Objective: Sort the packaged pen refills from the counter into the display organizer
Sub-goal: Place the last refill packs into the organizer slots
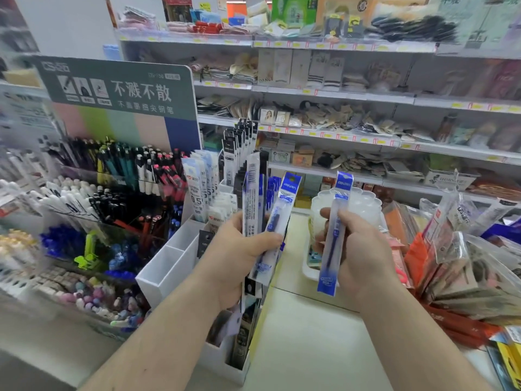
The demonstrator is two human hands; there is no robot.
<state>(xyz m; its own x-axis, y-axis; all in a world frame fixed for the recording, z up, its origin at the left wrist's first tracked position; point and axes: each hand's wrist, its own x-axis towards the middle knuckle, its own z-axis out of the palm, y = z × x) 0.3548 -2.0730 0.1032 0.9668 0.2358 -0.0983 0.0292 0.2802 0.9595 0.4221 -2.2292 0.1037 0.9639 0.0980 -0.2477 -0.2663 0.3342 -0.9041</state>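
Holding: the left hand (239, 255) pinches a small fan of refill packs (270, 221), at least two, above the white organizer (166, 266); the right hand (363, 249) has its fingers curled round a single blue refill pack (335, 235), upright over the surface (310, 348).
Grip state: both grips are pressed onto packs, thumbs in front, neither spread.
Step in hand: probably matching the single pack to its kind before slotting it.
Doing it well: compare the blue header cards, then lower the pack straight into the compartment of like packs (header up, so the label reads).
Count near: two hands, one pack at right, two or three at left.
Count farther: a loose pile of packets (462, 263) at right, too jumbled to count; many packs standing in the organizer's rear slots (239, 148).
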